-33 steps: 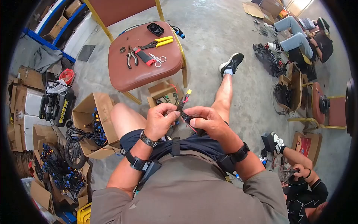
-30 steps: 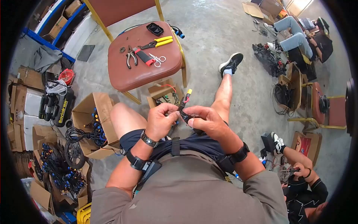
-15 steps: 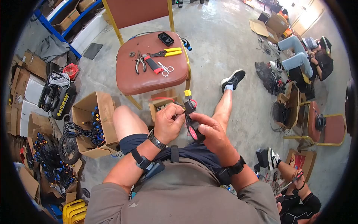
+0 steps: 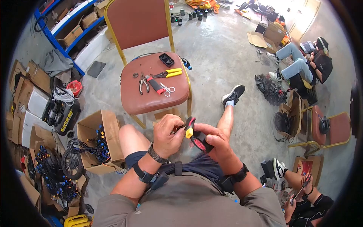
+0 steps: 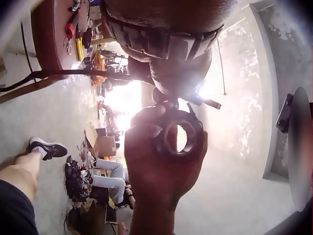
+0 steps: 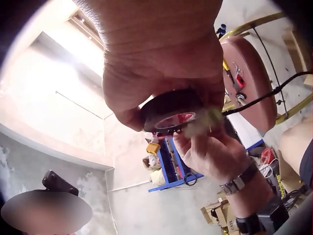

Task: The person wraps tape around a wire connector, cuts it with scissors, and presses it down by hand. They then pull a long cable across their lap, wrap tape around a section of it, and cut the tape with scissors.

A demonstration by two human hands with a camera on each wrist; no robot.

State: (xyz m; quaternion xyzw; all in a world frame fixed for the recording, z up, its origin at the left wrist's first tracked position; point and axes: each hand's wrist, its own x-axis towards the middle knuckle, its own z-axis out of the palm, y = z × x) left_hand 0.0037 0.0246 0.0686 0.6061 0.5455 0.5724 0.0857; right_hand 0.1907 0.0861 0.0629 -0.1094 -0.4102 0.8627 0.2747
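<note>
The left hand (image 4: 167, 135) has its fingers curled in, with thumb and fingertips pinching a yellow plastic connector (image 4: 189, 132) that has a thin red wire (image 4: 191, 121) looping just above it. Right beside it, touching at the fingertips, the right hand (image 4: 215, 140) is wrapped round a roll of black electrical tape (image 4: 199, 144) with a red inner label. Thumb and fingers grip the roll's rim, and it sits tilted between the two hands above the person's lap. From the left wrist the roll (image 5: 178, 137) shows as a dark ring held in the right hand's curled fingers. From the right wrist the roll (image 6: 171, 110) sits just under the knuckles, with the left hand (image 6: 210, 152) up against it.

Beyond both hands stands a gold-framed chair with a brown padded seat (image 4: 151, 102), which carries yellow-handled pliers (image 4: 168, 72), small scissors (image 4: 168, 90) and grey pliers (image 4: 143, 82). To the left of the left hand is an open cardboard box (image 4: 109, 128) of black cables with blue plugs.
</note>
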